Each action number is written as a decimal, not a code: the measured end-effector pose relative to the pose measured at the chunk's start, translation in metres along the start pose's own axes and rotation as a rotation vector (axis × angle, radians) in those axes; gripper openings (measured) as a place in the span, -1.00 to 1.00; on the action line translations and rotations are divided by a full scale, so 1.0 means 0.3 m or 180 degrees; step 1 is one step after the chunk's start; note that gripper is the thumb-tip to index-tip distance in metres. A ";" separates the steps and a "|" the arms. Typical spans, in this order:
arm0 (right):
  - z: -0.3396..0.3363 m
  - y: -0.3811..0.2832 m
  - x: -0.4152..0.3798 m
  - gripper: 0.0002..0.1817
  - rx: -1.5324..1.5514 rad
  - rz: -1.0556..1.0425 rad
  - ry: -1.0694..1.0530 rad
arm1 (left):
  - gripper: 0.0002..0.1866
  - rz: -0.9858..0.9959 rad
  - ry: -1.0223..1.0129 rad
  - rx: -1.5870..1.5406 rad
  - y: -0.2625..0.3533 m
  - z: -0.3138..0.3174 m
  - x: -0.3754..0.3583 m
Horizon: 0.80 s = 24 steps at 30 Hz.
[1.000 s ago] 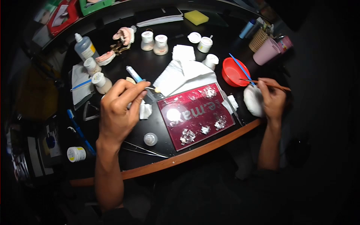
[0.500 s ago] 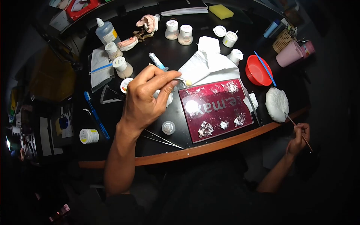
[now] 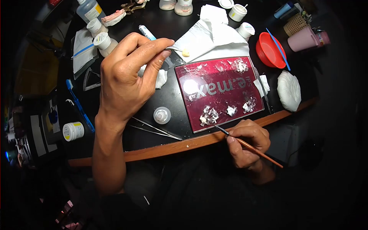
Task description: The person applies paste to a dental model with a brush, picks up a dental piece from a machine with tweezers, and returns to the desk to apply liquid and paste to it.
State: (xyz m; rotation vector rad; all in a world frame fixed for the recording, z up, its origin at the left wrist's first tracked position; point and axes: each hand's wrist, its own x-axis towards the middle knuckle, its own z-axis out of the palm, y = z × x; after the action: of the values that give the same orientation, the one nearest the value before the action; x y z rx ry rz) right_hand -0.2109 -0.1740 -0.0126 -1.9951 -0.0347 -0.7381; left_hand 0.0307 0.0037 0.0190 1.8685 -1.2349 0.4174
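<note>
My left hand is raised left of the mixing slab, fingers pinching a slim metal holder; most of the holder is hidden by the hand. At its tip sits a small yellowish tooth crown. My right hand, by the table's front edge, grips a thin paintbrush with a brown handle. The brush's dark tip points at a white paste mound on the near left corner of the dark red slab. Whether it touches the paste is hard to tell. Other white mounds dot the slab.
Right of the slab are a white pad, a red bowl and a dark knife. White tissue lies behind it. Tweezers, a small bottle and a blue toothbrush lie to the left.
My right hand has brought the paintbrush left from the white pad to the slab's near left mound. The view has tilted down; my left hand still holds up the crown.
</note>
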 end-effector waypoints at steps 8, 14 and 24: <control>0.006 0.002 0.023 -0.83 0.0019 0.0062 -0.0174 | -0.76 0.0045 0.0064 0.0176 -0.001 -0.025 0.001; -0.054 0.031 0.093 -0.78 -0.0603 0.0334 0.0817 | -0.78 -0.0256 0.0154 0.0345 0.016 -0.040 0.004; -0.265 0.089 0.127 -0.85 -0.2454 0.0698 0.0541 | -0.81 -0.0443 0.0282 0.0413 0.031 -0.043 0.012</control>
State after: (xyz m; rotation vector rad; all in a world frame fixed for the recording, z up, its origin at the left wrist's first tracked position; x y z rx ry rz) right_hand -0.2097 -0.2624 0.0132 -2.5843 0.6473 -0.8501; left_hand 0.0263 0.0101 0.0334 2.0094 -1.0331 0.5090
